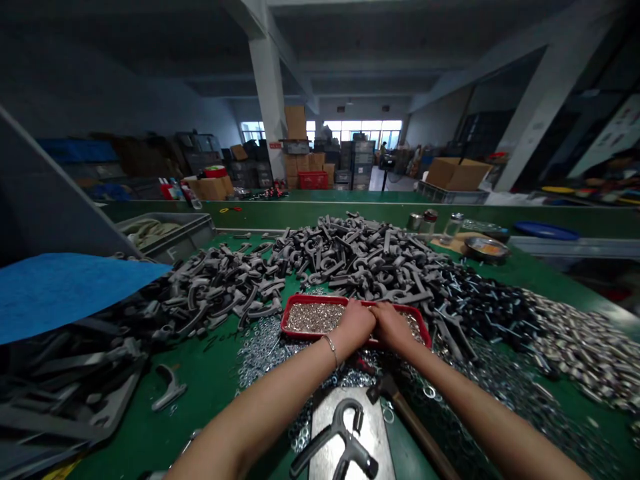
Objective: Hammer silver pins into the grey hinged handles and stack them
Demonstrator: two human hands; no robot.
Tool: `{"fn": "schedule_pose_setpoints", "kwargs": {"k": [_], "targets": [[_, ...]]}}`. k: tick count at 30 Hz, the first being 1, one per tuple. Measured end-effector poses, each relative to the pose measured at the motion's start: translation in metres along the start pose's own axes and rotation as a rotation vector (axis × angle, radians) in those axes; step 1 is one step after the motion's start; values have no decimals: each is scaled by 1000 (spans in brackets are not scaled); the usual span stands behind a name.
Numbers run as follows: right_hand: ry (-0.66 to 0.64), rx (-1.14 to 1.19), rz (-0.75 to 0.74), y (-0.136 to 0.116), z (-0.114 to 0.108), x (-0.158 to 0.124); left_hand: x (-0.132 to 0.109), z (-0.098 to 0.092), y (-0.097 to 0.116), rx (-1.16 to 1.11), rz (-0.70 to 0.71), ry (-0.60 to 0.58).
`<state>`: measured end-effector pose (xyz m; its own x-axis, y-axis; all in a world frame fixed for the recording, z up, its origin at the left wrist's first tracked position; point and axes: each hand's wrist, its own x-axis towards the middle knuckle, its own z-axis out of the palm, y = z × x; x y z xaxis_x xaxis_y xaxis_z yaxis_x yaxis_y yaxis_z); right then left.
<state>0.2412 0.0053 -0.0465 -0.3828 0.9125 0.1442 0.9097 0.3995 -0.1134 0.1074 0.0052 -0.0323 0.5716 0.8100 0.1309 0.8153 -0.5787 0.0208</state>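
Fingers (350,308) of left hand (354,325) and right hand (393,327) drape over red tray (310,298).

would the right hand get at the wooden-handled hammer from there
Probably yes. The right hand rests at the red plastic tray, and the wooden-handled hammer lies close below it, beside the right forearm. Nothing tall appears to stand between them, only loose silver washers scattered nearby.

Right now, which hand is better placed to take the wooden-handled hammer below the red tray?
Probably the right hand. Both hands are at the red tray, but the wooden-handled hammer lies just beside the right forearm, while the left hand is further from it.
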Motion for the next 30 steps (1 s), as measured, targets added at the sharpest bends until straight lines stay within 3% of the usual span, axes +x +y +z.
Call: {"fn": "schedule_pose_setpoints", "kwargs": {"k": [4,8,10,13,16,18,21,24,30], "targets": [[14,-19,25,3,1,-1,-12,3,-2,-93,-109,25],[9,-17,-16,-2,-1,-1,-36,-11,2,-272,-143,90],[10,-2,-20,-3,-1,-2,-66,-18,4,-383,-142,102],[25,45,-6,-4,-1,-3,-128,-24,8,-523,-157,79],[64,129,20,-8,-2,-2,-185,-20,18,-684,-244,50],[98,207,50,-16,-6,-3,-205,-12,27,-754,-311,78],[122,350,68,-31,-16,-16,-214,4,40,-722,-367,150],[65,507,3,-43,-23,-55,-212,16,48,-683,-391,179],[-86,732,25,-55,-4,-141,-216,18,52,-600,-381,204]]}}
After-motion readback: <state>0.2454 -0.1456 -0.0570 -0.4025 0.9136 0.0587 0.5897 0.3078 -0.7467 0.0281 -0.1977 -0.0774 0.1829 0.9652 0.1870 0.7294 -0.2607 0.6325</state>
